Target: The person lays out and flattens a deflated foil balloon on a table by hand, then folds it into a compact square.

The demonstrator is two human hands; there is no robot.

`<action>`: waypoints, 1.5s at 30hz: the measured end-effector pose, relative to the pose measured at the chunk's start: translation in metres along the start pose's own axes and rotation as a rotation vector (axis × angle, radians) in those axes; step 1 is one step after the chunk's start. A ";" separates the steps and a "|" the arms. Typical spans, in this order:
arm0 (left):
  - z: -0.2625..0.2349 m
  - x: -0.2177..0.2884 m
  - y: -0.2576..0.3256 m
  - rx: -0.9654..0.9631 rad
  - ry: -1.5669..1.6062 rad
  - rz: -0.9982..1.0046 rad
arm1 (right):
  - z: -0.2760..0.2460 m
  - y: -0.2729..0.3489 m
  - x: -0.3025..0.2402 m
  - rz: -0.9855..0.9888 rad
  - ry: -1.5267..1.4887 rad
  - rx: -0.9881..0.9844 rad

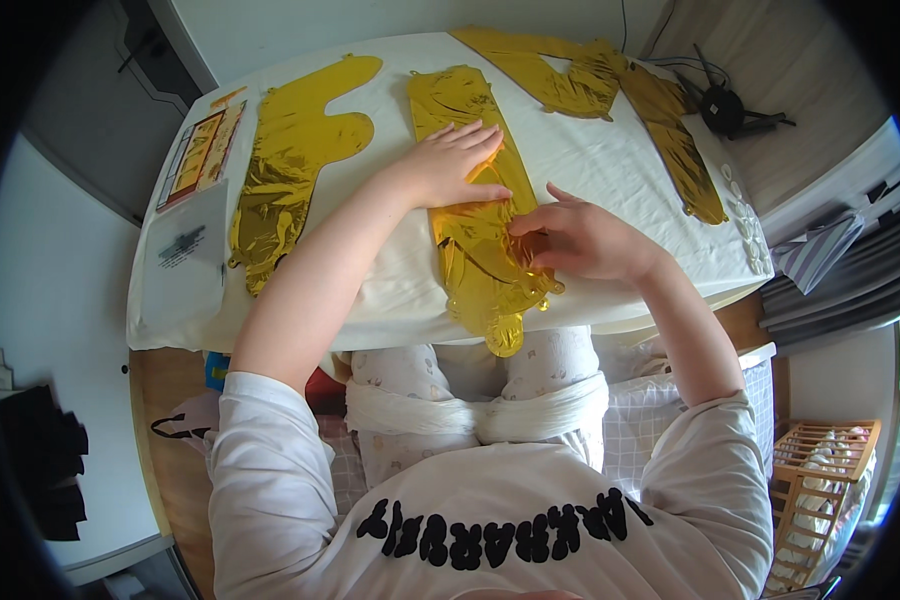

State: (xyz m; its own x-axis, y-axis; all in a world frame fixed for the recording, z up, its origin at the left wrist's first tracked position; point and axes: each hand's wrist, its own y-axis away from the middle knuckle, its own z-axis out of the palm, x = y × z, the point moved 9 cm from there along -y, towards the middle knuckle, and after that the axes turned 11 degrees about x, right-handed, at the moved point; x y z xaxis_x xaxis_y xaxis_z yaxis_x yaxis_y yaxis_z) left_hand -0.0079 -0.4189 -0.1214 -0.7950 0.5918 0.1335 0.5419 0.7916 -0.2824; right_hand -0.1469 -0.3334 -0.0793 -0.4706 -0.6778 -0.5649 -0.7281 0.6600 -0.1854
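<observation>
A flat gold foil balloon (450, 95) lies lengthwise in front of me, with its near end creased and hanging over the table edge. My left hand (450, 165) rests on its middle, palm down, with the fingers stretched out. At the balloon's right edge, my right hand (585, 240) has its fingers bent toward the foil and its thumb raised apart from them. Whether those fingertips touch the foil is hard to see. Another flat gold foil balloon (305, 130), with rounded lobes, lies to the left. A third gold foil piece (570, 80) is spread at the far right.
The table has a white cloth (390, 240). On its left lie a printed card (202, 150) and a clear plastic bag (185, 250). A black router-like device (725, 108) with cables stands at the far right, and several small pale rings (748, 220) line the right edge.
</observation>
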 end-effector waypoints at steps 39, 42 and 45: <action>0.002 -0.003 -0.001 -0.007 0.028 -0.035 | -0.010 -0.030 -0.004 -0.029 0.350 -0.035; 0.001 -0.002 -0.001 -0.007 0.034 -0.037 | -0.007 -0.031 -0.003 -0.056 0.383 -0.068; 0.001 -0.003 -0.001 -0.002 0.035 -0.036 | -0.004 -0.034 -0.007 -0.072 0.422 -0.113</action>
State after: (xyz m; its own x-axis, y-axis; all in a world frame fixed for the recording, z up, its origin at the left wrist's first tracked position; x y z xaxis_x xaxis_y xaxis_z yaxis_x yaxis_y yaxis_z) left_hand -0.0065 -0.4216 -0.1228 -0.8038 0.5682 0.1761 0.5140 0.8125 -0.2750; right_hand -0.1212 -0.3525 -0.0658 -0.5621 -0.8090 -0.1721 -0.8051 0.5828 -0.1100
